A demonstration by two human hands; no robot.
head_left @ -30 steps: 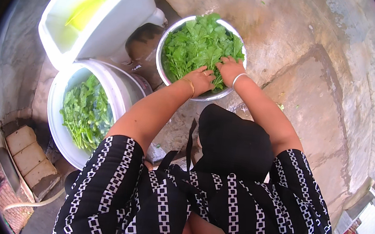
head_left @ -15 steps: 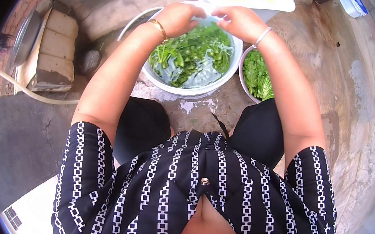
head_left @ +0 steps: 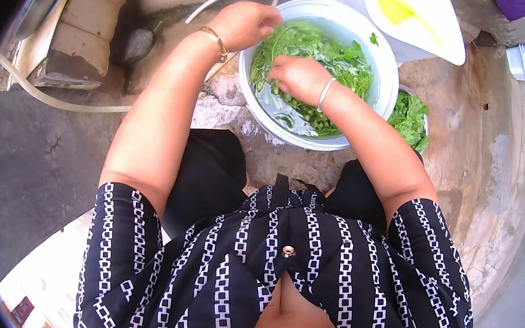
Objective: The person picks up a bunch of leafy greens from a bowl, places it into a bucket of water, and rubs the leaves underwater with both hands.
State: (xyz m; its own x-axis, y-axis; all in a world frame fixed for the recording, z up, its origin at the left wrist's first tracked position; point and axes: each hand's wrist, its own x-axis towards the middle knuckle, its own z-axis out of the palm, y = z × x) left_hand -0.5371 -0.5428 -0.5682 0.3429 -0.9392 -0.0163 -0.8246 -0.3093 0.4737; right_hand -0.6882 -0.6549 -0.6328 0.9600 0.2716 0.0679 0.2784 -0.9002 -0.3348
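A white round tub (head_left: 394, 92) of water stands in front of me, full of floating leafy greens (head_left: 352, 70) with thin stems. Over the left part of the tub, my right hand (head_left: 302, 80) has its fingers closed on some of the greens at the water's surface. My left hand (head_left: 245, 25) is curled at the tub's left rim, beside a few stems. Its fingertips are bent together, and what they hold, if anything, is too small to make out. One loose leaf (head_left: 374, 39) lies apart near the far right inner wall.
More leafy greens (head_left: 410, 120) fill a bowl right of the tub. Behind stands a white container (head_left: 358, 28) with yellow inside. A pale hose (head_left: 54, 98) runs along the left, near a block of bricks (head_left: 94, 12). A small white-and-blue tub (head_left: 522, 63) sits far right.
My right hand has come down from the tub's far side to the greens at left, its fingers closing on them. My left hand stays by the rim. The view has shifted, moving the tub rightward.
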